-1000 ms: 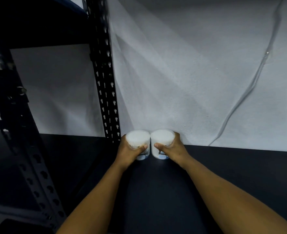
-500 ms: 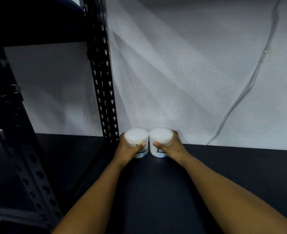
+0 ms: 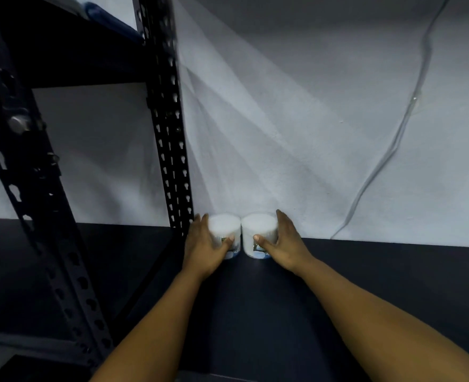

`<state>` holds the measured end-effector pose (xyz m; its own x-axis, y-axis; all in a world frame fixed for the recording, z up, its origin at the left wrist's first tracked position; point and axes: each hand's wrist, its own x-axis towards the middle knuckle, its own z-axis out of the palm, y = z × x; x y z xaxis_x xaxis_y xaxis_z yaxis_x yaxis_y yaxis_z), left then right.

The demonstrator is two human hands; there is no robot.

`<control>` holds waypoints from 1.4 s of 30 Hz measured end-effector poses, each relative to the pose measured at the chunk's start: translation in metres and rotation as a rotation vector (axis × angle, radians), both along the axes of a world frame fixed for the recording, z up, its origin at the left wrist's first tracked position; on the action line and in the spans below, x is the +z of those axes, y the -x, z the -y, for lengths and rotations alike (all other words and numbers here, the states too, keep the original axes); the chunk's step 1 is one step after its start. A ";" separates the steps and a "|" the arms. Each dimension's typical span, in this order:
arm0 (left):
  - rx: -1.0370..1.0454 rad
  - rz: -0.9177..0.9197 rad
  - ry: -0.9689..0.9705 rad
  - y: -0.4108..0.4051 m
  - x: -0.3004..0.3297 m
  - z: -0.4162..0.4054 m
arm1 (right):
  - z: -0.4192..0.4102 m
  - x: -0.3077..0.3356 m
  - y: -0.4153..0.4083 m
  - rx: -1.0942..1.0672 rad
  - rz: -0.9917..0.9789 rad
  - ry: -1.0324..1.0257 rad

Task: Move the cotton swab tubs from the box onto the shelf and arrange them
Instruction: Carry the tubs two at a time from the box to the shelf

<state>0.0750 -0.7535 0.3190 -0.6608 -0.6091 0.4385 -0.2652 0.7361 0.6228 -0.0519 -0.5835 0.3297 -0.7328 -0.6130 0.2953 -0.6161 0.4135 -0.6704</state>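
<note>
Two round cotton swab tubs stand side by side, touching, on the dark shelf (image 3: 269, 307) against the white wall. My left hand (image 3: 204, 245) grips the left tub (image 3: 225, 228) from its left side, thumb across the front label. My right hand (image 3: 284, 244) grips the right tub (image 3: 258, 227) from its right side, thumb on the front. Both tubs are upright and full of white swabs. The box is out of view.
A black perforated upright post (image 3: 169, 150) rises right beside the left tub. A second slotted post (image 3: 34, 188) leans in the left foreground. An upper shelf board (image 3: 70, 51) hangs overhead at left. A grey cable (image 3: 387, 155) runs down the wall at right.
Both tubs and my hands stay at the back of the shelf. My fingers have loosened a little and spread more along the tubs' sides.
</note>
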 end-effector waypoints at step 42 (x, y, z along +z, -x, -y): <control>-0.371 0.345 0.380 -0.117 0.071 -0.325 | -0.358 0.055 -0.180 -0.429 -0.230 -0.488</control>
